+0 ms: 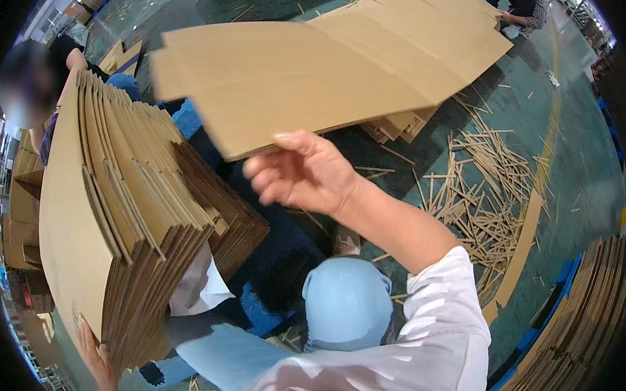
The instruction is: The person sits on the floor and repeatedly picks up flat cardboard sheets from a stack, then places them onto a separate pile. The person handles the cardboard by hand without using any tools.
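Observation:
A large flat cardboard sheet (321,67) is tilted across the upper middle, its left end smeared by motion. My right hand (304,172) is at its near edge, thumb over the edge and fingers curled below, closed on it. At the left, a thick stack of folded cardboard sheets (78,231) leans with its layers fanned at the top. My left hand (94,354) rests against the stack's lower near side, fingers stretched along the outer sheet. A white piece of paper or film (203,285) sticks out beside the stack.
Cardboard strips (485,192) lie heaped on the green floor. Another cardboard stack (569,340) stands on a blue pallet at lower right. One person (47,93) is behind the left stack; another person (528,11) crouches at the far right. My blue-clad knee (347,305) is below.

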`<state>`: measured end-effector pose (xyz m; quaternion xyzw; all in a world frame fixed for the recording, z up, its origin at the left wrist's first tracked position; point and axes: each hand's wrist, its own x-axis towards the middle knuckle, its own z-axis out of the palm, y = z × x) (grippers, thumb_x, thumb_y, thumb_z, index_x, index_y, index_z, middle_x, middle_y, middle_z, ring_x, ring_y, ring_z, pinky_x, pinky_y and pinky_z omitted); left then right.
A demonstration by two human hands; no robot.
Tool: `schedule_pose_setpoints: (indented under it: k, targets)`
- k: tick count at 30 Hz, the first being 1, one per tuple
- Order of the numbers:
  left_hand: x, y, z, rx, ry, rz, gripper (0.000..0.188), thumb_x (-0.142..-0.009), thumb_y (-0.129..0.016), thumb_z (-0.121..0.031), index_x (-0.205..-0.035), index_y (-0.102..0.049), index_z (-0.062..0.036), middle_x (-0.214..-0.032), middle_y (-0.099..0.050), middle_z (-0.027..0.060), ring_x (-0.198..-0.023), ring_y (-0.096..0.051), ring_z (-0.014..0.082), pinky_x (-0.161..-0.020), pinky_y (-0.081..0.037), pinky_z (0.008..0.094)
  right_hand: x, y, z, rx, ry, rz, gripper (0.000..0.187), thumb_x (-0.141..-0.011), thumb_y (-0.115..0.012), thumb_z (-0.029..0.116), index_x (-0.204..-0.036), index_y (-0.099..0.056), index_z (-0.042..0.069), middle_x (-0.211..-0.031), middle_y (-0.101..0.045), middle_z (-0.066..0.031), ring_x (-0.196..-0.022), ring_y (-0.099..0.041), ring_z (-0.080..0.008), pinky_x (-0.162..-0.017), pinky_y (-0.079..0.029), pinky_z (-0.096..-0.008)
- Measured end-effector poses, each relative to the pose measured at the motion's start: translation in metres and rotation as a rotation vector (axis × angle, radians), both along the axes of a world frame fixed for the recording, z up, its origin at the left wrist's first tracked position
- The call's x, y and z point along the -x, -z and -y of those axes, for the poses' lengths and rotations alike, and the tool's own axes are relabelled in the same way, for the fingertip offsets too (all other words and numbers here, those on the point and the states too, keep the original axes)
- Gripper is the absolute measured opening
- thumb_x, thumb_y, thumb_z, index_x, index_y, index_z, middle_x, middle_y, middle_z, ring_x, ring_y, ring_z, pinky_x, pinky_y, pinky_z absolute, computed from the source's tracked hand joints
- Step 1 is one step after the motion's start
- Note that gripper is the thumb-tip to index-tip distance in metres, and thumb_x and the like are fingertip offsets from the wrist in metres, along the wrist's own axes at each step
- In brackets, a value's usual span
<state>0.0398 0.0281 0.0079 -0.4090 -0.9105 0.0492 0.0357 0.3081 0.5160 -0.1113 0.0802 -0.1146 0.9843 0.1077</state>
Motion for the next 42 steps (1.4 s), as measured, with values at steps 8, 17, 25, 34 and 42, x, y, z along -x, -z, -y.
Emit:
schedule_pose_setpoints:
  k: [8, 17, 25, 34, 42]
  targets:
    - [-0.011, 0.001, 0.004, -0.04, 0.048, -0.051, 0.058, -0.094, -0.035, -0.037, -0.135, -0.033, 0.0035, -0.138, -0.036, 0.0196, -0.128, -0.032, 0.0366, -0.104, -0.026, 0.0449, -0.053, -0.132, -0.07, -0.451, 1.099, -0.312, 0.079, -0.088, -0.03, 0.062, -0.135, -0.031, -0.001, -0.134, -0.041, -0.0213, -0.121, -0.042, -0.0351, -0.1, -0.033, -0.0478]
    - [-0.023, -0.014, -0.012, 0.118, 0.05, -0.054, 0.065, -0.086, -0.05, -0.016, -0.143, -0.02, -0.0098, -0.147, -0.022, 0.0153, -0.134, -0.022, 0.0311, -0.111, -0.015, 0.0404, -0.134, 0.254, -0.076, -0.635, 0.88, 2.366, 0.079, -0.052, -0.084, 0.038, -0.112, -0.051, -0.001, -0.112, -0.056, -0.0208, -0.104, -0.055, -0.0321, -0.088, -0.045, -0.0396]
    - [0.001, 0.001, 0.009, 0.123, 0.03, -0.046, 0.062, -0.087, -0.051, -0.018, -0.142, -0.024, -0.008, -0.143, -0.028, 0.019, -0.132, -0.025, 0.0347, -0.109, -0.019, 0.0434, -0.098, 0.269, -0.08, 0.174, 1.006, 0.898, 0.044, -0.075, -0.066, 0.001, -0.117, -0.051, 0.001, -0.113, -0.057, -0.0125, -0.1, -0.057, -0.0288, -0.086, -0.048, -0.0413]
    - [0.012, 0.02, 0.013, -0.167, 0.251, -0.23, 0.047, -0.09, -0.049, -0.023, -0.132, -0.042, -0.0037, -0.131, -0.045, 0.018, -0.119, -0.043, 0.0343, -0.101, -0.034, 0.0394, -0.065, -0.03, 0.005, -0.005, 0.925, 0.313, 0.038, -0.075, -0.065, -0.001, -0.109, -0.05, 0.004, -0.104, -0.058, -0.0088, -0.1, -0.057, -0.0211, -0.091, -0.048, -0.0346]
    - [0.009, 0.012, 0.018, -0.299, 0.189, -0.096, 0.049, -0.085, -0.049, -0.014, -0.132, -0.041, -0.0039, -0.131, -0.045, 0.0175, -0.118, -0.04, 0.0366, -0.1, -0.033, 0.0438, -0.011, -0.16, 0.216, -0.436, 0.81, 0.176, 0.029, -0.079, -0.064, 0.012, -0.106, -0.057, 0.002, -0.101, -0.061, -0.0086, -0.099, -0.058, -0.0199, -0.086, -0.048, -0.0343]
